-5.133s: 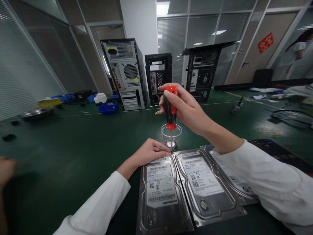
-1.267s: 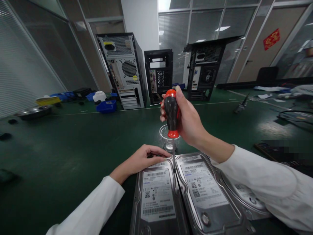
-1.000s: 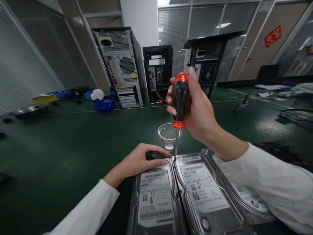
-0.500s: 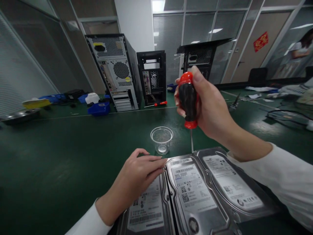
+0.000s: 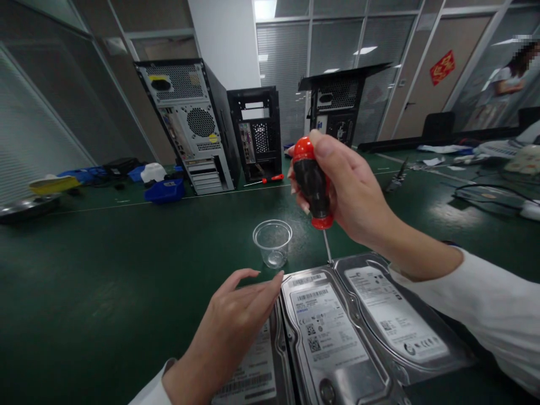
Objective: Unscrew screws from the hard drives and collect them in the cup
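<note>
My right hand (image 5: 350, 194) is wrapped round the red and black handle of a screwdriver (image 5: 313, 183). Its shaft slants slightly, and the tip meets the far right corner of the middle hard drive (image 5: 331, 326). Over the left hard drive (image 5: 253, 374) lies my left hand (image 5: 240, 312), fingers extended and holding nothing, the fingertips by the middle drive's far left corner. On the right is another hard drive (image 5: 396, 309) with a white label. A clear plastic cup (image 5: 273, 242) stands just beyond the drives.
Computer cases (image 5: 189, 124) stand at the back of the green table (image 5: 105, 281). A second screwdriver (image 5: 270, 179) lies before the middle case. Blue bins (image 5: 164, 191) and a metal bowl (image 5: 27, 207) are at left, cables (image 5: 485, 194) at right. A person (image 5: 506, 84) stands far right.
The screwdriver handle has tipped to the left while its tip stays at the drive's corner. My left hand's fingers have shifted and tilted upward. The view has moved slightly.
</note>
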`<state>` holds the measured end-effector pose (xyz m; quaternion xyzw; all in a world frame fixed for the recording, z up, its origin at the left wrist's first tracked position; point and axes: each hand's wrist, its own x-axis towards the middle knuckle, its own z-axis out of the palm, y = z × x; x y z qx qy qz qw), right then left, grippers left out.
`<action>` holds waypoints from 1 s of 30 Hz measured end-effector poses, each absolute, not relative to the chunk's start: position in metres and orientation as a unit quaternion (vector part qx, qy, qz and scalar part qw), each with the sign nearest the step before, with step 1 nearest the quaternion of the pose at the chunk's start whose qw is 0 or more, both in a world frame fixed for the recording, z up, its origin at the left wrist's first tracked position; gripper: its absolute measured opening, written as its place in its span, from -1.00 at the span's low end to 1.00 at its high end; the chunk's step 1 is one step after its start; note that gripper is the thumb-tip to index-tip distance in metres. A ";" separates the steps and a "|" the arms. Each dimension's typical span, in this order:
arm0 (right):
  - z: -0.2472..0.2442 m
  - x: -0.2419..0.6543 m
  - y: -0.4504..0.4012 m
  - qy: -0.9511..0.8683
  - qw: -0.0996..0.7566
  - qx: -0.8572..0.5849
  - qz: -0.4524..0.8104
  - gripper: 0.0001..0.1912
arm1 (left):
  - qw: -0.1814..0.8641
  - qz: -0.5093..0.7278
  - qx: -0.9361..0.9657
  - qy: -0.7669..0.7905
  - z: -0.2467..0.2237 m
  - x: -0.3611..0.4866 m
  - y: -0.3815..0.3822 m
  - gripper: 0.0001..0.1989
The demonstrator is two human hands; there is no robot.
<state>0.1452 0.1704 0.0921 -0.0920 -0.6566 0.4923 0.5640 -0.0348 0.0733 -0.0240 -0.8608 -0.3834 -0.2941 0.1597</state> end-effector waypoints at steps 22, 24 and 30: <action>0.087 0.138 0.167 -0.672 0.543 -0.103 0.493 -0.73 | 0.173 -0.305 -0.840 -0.414 -0.019 -0.040 0.091 -0.61; 0.087 0.138 0.167 -0.672 0.543 -0.101 0.493 -0.73 | 0.176 -0.299 -0.843 -0.410 -0.019 -0.040 0.091 -0.62; 0.085 0.138 0.168 -0.672 0.541 -0.105 0.494 -0.72 | 0.184 -0.295 -0.851 -0.395 -0.018 -0.040 0.091 -0.62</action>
